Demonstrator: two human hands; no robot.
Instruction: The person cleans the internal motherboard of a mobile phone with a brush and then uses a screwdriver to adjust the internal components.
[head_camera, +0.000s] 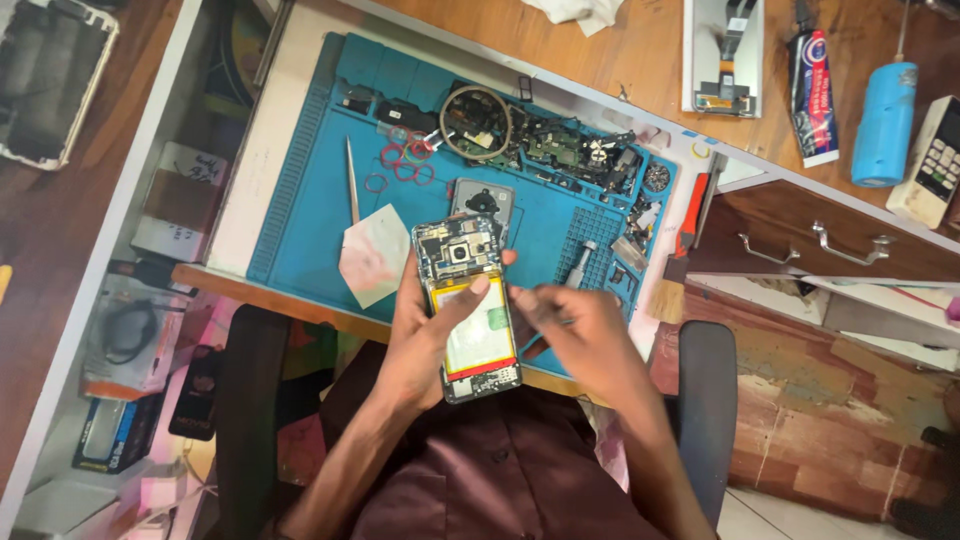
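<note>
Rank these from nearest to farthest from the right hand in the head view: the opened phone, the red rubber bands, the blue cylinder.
From the right hand:
1. Opened phone, just left of it, in the left hand.
2. Red rubber bands, up-left on the blue mat.
3. Blue cylinder, far upper right on the wooden desk.

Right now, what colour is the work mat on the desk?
Blue; the mat shows best in the head view.

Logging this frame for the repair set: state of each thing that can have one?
Phone: back off, board and battery exposed, held in left hand.
Right hand: blurred, fingers closed, what they hold unclear.
Back cover: detached, lying on blue mat.
Drawer: shut.
Glue tube: lying flat.
Tweezers: lying on mat, unused.
</note>
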